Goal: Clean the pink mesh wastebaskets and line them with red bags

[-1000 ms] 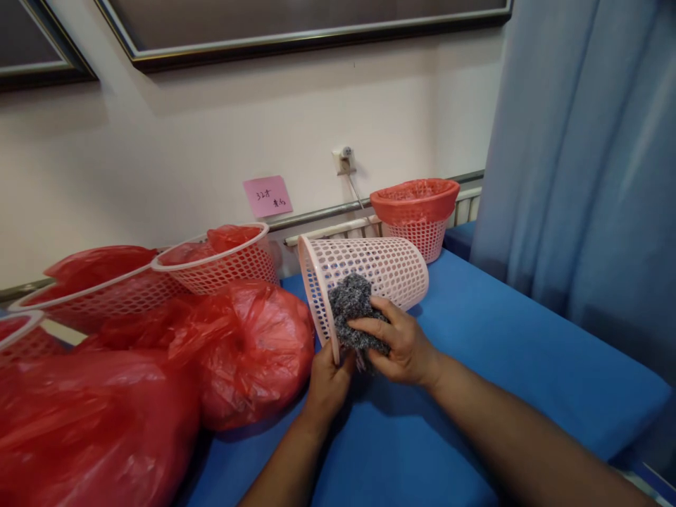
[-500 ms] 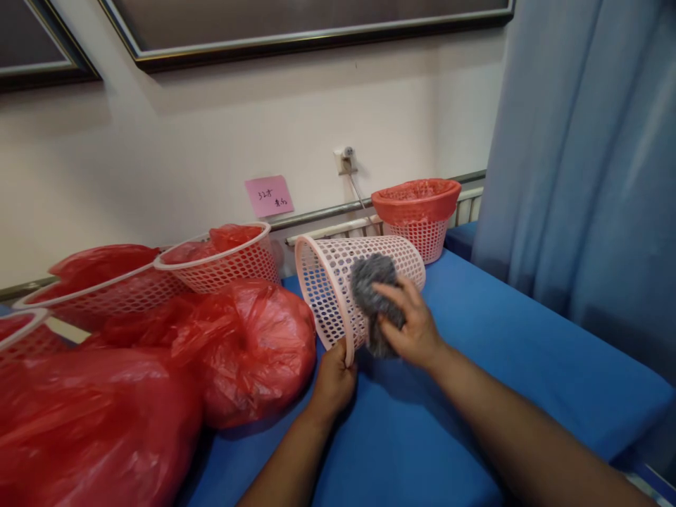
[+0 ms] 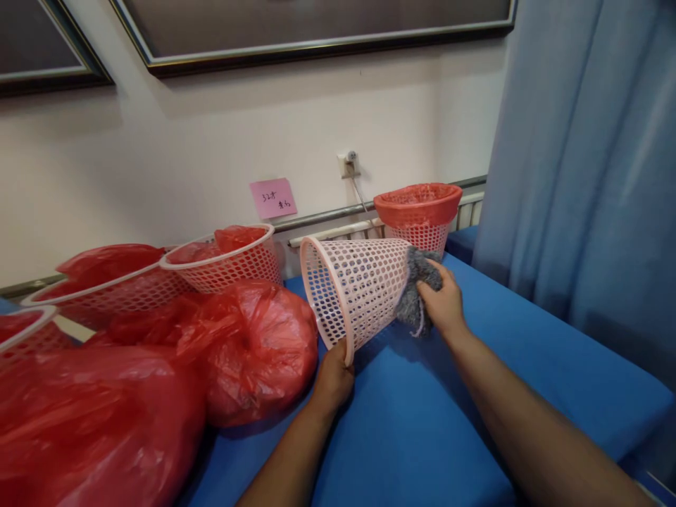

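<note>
Over the blue surface [image 3: 528, 345], my left grip [image 3: 334, 379] pinches the tipped, unlined basket [image 3: 370, 282] at its mouth, while my right grip [image 3: 444, 299] bunches a grey cloth [image 3: 417, 285] against its base end, wiping seemingly underway, not finished.

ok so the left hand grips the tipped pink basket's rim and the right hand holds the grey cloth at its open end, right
Not quite: the head view shows the right hand holding the grey cloth at the narrow end of the pink basket, not the open end. The left hand does grip the rim.
</note>
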`<act>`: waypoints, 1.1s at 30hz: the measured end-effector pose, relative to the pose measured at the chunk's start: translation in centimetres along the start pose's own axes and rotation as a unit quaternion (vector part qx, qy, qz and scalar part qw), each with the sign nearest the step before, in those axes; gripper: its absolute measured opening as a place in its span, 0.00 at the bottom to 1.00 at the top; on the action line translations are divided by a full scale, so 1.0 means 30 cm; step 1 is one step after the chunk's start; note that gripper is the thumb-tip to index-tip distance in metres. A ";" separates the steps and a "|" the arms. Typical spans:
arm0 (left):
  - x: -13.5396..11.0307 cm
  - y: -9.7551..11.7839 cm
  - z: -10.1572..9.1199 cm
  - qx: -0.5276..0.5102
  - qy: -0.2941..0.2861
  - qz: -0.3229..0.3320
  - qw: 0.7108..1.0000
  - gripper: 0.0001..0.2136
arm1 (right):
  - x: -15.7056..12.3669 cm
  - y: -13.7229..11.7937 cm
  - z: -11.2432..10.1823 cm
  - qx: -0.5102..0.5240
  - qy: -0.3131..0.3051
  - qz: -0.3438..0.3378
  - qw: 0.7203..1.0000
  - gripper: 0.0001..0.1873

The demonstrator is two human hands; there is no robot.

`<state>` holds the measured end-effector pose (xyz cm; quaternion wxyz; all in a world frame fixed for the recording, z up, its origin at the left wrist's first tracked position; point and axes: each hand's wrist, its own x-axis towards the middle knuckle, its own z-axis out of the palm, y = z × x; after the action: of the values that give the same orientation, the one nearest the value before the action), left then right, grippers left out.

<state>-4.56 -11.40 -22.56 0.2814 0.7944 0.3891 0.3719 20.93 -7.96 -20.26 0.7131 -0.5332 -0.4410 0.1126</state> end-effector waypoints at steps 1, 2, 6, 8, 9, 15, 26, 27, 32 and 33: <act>-0.002 0.004 -0.001 0.007 -0.001 -0.006 1.000 0.20 | -0.044 -0.038 0.004 0.000 -0.032 -0.079 0.996 0.26; -0.005 0.010 -0.003 0.010 -0.003 -0.014 1.000 0.18 | -0.093 -0.080 0.008 -0.002 -0.076 -0.155 0.985 0.25; -0.027 0.060 -0.014 -0.058 -0.010 -0.060 0.996 0.15 | -0.254 -0.207 0.016 0.014 -0.224 -0.326 0.918 0.29; -0.035 0.091 -0.023 -0.105 0.026 -0.076 0.991 0.16 | -0.270 -0.219 0.017 0.021 -0.243 -0.342 0.907 0.29; -0.037 0.103 -0.027 -0.119 0.052 -0.081 0.988 0.17 | -0.259 -0.211 0.018 0.021 -0.244 -0.337 0.909 0.29; -0.026 0.099 -0.018 -0.155 0.067 -0.106 0.980 0.19 | -0.026 -0.024 0.000 -0.031 -0.026 -0.070 0.997 0.24; -0.026 0.018 0.016 -0.048 0.032 -0.069 0.996 0.15 | -0.174 -0.139 0.017 -0.004 -0.181 -0.239 0.954 0.29; -0.027 0.029 0.013 -0.049 0.019 -0.070 0.996 0.14 | -0.208 -0.169 0.013 0.005 -0.219 -0.280 0.935 0.31; -0.027 0.065 0.009 -0.070 0.042 -0.059 0.995 0.15 | -0.190 -0.163 0.008 -0.004 -0.227 -0.280 0.933 0.31; -0.028 0.063 0.011 -0.073 0.054 -0.055 0.994 0.16 | -0.154 -0.132 0.009 -0.024 -0.195 -0.245 0.949 0.30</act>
<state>-3.87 -13.15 -21.68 0.3376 0.7276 0.4188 0.4256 16.80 -12.31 -19.20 0.6057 -0.3931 -0.6913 0.0259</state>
